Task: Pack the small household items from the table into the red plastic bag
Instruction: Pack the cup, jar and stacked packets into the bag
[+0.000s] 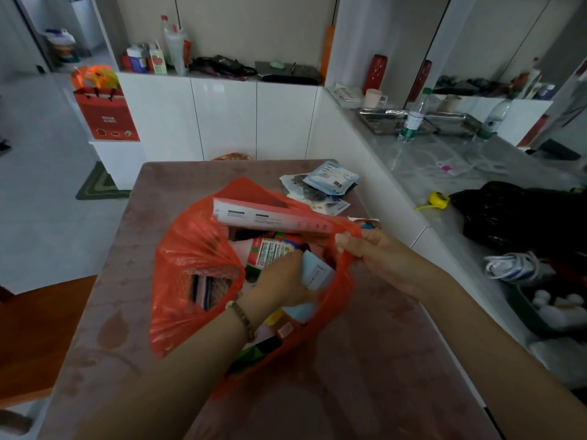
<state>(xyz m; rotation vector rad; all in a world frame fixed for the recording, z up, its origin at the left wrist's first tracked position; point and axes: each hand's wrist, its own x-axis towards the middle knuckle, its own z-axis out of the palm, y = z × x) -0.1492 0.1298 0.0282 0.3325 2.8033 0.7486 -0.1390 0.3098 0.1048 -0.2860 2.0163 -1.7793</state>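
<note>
- The red plastic bag [193,265] sits open in the middle of the desk [365,376], already crowded with boxes and packets.
- My left hand [279,281] is down inside the bag's mouth, its grip curled around a pale blue packet [313,274]; I cannot tell how tightly.
- My right hand [381,258] pinches the bag's right rim, holding it up and open.
- A long white box [270,219] lies across the far edge of the bag's opening.
- A few flat packets [327,182] lie on the desk beyond the bag, near the far right corner.
</note>
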